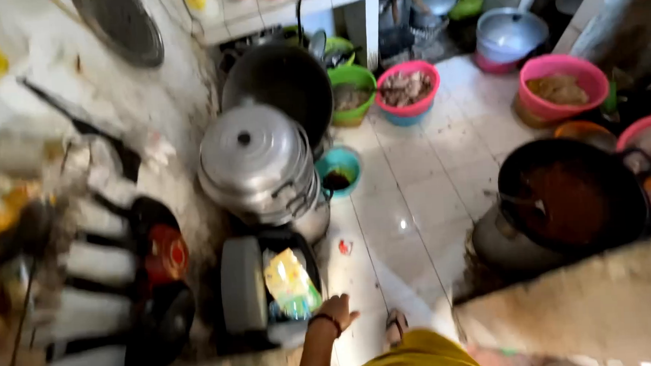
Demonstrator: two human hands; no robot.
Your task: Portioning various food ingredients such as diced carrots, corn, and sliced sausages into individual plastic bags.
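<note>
The left hand (336, 311), grip open and empty, hovers just beside the yellow packet (290, 284) in the dark container (308, 253).

There is one view only, from the head camera, which looks steeply down from standing height onto a tiled floor (414, 194) and tilts a little forward toward the far wall. It stands well above the pots (255, 160) and bowls (408, 89), so they look small. The wearer's own arm, foot (396, 325) and yellow clothing enter at the bottom edge, and the left side is blurred.
</note>
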